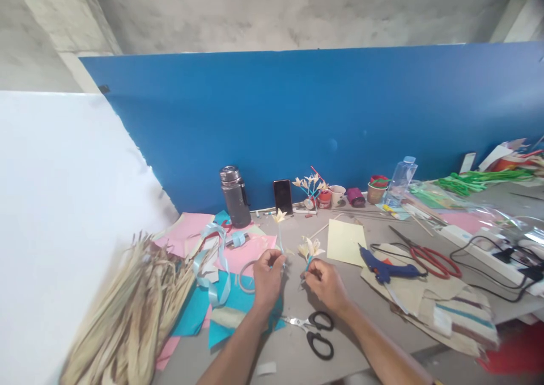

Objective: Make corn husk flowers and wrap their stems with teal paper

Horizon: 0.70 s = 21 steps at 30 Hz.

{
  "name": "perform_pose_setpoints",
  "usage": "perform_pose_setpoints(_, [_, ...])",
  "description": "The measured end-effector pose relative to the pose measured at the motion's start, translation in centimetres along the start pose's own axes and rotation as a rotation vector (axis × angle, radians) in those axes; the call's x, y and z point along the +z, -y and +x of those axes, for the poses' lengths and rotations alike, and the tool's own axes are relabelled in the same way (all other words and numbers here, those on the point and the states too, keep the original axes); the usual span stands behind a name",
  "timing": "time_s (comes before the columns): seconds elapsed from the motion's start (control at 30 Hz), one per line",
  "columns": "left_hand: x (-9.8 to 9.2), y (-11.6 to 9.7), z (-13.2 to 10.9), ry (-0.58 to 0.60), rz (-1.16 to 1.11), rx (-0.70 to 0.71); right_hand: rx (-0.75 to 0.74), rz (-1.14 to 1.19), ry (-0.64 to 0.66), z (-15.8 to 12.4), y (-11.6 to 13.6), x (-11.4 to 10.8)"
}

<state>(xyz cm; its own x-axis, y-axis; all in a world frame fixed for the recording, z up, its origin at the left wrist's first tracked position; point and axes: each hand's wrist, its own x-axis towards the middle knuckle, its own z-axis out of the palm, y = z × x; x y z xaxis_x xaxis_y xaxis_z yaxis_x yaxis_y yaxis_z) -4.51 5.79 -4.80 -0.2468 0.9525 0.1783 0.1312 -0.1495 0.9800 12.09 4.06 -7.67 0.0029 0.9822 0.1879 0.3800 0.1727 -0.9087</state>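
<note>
My left hand (268,276) is closed, thumb against fingers, on the thin stem of a cream handmade flower (279,217) that stands upright above it. To its right, my right hand (326,283) pinches the blue-wrapped stems of a small bunch of cream flowers (313,248). The two hands are apart, and the lower stem ends are partly hidden by my fingers. Black-handled scissors (313,325) lie on the table just below and between my hands. Left of my left hand are a roll of tape (245,277) and a loose light blue ribbon (211,286).
Dried husks (140,311) are heaped at left beside blue paper (191,311). A flask (236,198), phone (283,197) and flower arrangement (312,188) stand at the back. A blue glue gun (389,267), red-handled scissors (433,260) and power strip (467,247) lie right.
</note>
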Motion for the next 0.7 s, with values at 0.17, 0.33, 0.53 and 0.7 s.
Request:
perform_pose_setpoints(0.17, [0.05, 0.12, 0.06, 0.003, -0.017, 0.002, -0.045, -0.019, 0.000, -0.05, -0.06, -0.08])
perform_pose_setpoints(0.33, [0.08, 0.00, 0.02, 0.022, -0.015, 0.019, -0.052, -0.055, -0.003, 0.02, -0.42, 0.05])
perform_pose_setpoints(0.53, [0.22, -0.27, -0.14, 0.047, -0.086, -0.047, -0.067, -0.077, -0.013, 0.07, -0.27, -0.26])
perform_pose_setpoints(0.7, [0.43, -0.10, 0.12, 0.105, -0.195, -0.079, -0.052, -0.093, -0.015, 0.15, -0.36, -0.49])
